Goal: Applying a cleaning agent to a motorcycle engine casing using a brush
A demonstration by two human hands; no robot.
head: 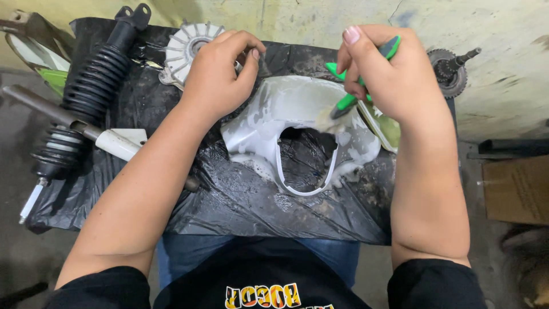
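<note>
A white plastic cover panel (274, 114) with a large cut-out lies on black plastic sheeting (240, 200), smeared with wet paint or foam. My left hand (220, 71) rests on the panel's far left edge, fingers curled over it. My right hand (389, 71) grips a green-handled brush (349, 100). Its bristles touch the panel near the upper rim of the cut-out.
A black coil shock absorber (86, 97) and a metal tube lie at the left. A white finned round part (186, 46) sits behind my left hand. A dark gear on a shaft (452, 68) is at the right, a cardboard box (517, 189) lower right.
</note>
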